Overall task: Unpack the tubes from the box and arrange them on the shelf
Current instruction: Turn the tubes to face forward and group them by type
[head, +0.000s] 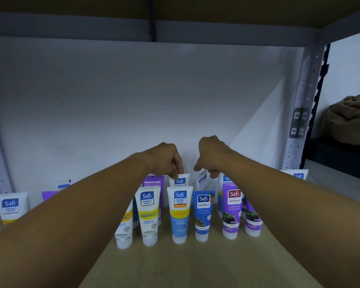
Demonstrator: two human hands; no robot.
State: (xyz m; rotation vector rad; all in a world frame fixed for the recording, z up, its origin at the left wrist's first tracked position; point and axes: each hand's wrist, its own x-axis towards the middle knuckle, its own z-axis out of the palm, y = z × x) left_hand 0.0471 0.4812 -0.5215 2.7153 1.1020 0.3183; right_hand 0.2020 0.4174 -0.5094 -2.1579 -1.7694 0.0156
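Both my arms reach deep into the shelf (pixel 195 265). My left hand (pixel 166 161) pinches the top edge of a white tube (pixel 180 180) in the back row. My right hand (pixel 211 159) grips the top of another white tube (pixel 201 180), which leans tilted beside it. In front stand several tubes on their caps: a white and yellow tube (pixel 148 215), a white and blue tube (pixel 180 215), a blue tube (pixel 203 213) and a purple tube (pixel 232 210). The box is not in view.
More tubes stand at the far left (pixel 9 206) and far right (pixel 298 175). A white wall (pixel 133 100) closes the back. A grey upright post (pixel 306 96) stands at right, with a brown cloth bundle (pixel 349 119) beyond it. An upper shelf (pixel 175 7) hangs overhead.
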